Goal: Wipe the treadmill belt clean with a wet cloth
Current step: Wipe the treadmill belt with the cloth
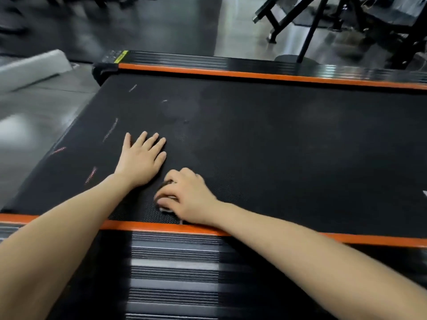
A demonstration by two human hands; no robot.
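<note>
Black textured rubber of the treadmill belt (288,146) fills mid-frame between orange edge strips (254,73). We press our left hand (141,158) flat on it, fingers (151,140) straight and spread, holding nothing. Just right of it, at low centre, our right hand (188,196) curls tightly over the wet cloth (166,209); only a pale scrap of it shows, pressed to the belt beside the near strip. Pale scuffs (111,128) at centre left and a dusty smudge (182,109) above the hands suggest to us that most of the belt is not yet wiped.
</note>
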